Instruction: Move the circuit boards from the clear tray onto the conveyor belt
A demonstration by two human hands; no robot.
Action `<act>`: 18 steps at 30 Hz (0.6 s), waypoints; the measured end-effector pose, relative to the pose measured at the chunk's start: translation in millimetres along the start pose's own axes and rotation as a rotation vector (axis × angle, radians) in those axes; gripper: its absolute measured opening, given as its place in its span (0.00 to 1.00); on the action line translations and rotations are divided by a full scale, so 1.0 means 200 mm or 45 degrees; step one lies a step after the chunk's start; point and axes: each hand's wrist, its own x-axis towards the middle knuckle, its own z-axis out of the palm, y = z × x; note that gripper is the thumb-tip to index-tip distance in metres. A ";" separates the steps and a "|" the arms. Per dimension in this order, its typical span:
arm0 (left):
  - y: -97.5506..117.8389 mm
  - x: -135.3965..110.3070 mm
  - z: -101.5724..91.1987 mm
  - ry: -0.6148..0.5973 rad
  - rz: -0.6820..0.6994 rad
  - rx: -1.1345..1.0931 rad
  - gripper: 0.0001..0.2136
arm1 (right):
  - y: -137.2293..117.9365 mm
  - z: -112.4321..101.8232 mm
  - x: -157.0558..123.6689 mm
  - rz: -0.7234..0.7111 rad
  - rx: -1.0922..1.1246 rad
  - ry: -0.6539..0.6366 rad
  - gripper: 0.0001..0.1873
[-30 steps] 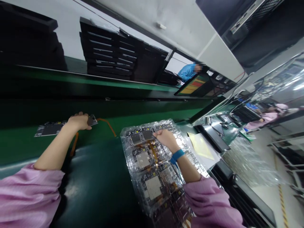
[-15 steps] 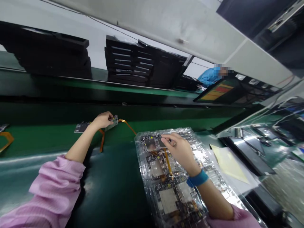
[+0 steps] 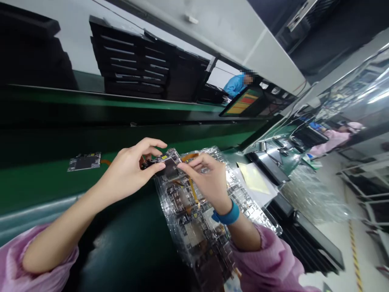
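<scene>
A small circuit board [image 3: 170,168] with a dark grey patch and a yellow spot is held over the far end of a clear plastic tray [image 3: 165,211]. My left hand [image 3: 133,166] grips its left edge, thumb on the top face. At its right edge, my right hand [image 3: 209,174] pinches it between thumb and fingers. An orange flex cable [image 3: 191,156] shows just behind the right fingers. Many similar boards sit in the tray, and another orange cable [image 3: 193,192] lies across them. A separate board [image 3: 85,162] with its own cable rests on the green bench to the left.
Black stacked trays [image 3: 130,65] stand on the shelf behind the bench. Right of the plastic tray lie a yellow sheet [image 3: 253,178], dark flat devices [image 3: 269,168] and clear plastic wrap [image 3: 316,194]. A person in blue [image 3: 235,85] and one in pink [image 3: 332,142] are farther off.
My left hand has come right and nearer, from the bench to beside my right hand. Both hands now meet at one board. The view has turned to the right.
</scene>
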 end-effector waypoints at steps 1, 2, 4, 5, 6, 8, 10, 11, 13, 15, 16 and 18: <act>0.00 0.00 0.01 -0.019 0.000 -0.006 0.17 | 0.00 -0.02 -0.01 -0.008 -0.004 0.052 0.13; 0.00 0.00 0.03 -0.032 0.000 -0.015 0.17 | 0.00 -0.03 -0.02 -0.050 0.001 0.097 0.12; 0.01 -0.01 0.06 -0.046 0.001 -0.038 0.16 | -0.01 -0.04 -0.04 -0.178 0.028 0.101 0.07; 0.02 -0.02 0.08 -0.046 0.007 -0.050 0.15 | -0.02 -0.04 -0.04 -0.238 0.040 0.071 0.04; 0.03 -0.02 0.09 -0.045 0.014 -0.058 0.15 | -0.03 -0.04 -0.04 -0.284 0.050 0.038 0.03; 0.05 -0.03 0.12 -0.054 0.020 -0.052 0.15 | -0.03 -0.04 -0.02 -0.326 0.065 -0.022 0.03; 0.05 -0.02 0.11 -0.093 0.021 -0.016 0.16 | 0.03 -0.07 0.03 -0.290 0.049 -0.083 0.05; 0.04 -0.01 0.09 -0.128 0.020 0.023 0.17 | 0.09 -0.11 0.07 -0.238 0.023 -0.120 0.06; -0.05 0.02 0.01 -0.230 0.020 0.156 0.20 | 0.27 -0.20 0.17 -0.051 -0.081 -0.178 0.09; -0.19 0.05 -0.09 -0.383 -0.038 0.366 0.25 | 0.50 -0.32 0.26 0.245 -0.270 -0.171 0.09; -0.29 0.07 -0.15 -0.449 -0.119 0.495 0.27 | 0.61 -0.37 0.29 0.422 -0.405 -0.141 0.09; -0.50 0.08 -0.24 -0.505 -0.353 0.727 0.31 | 0.82 -0.46 0.32 0.706 -0.643 -0.142 0.09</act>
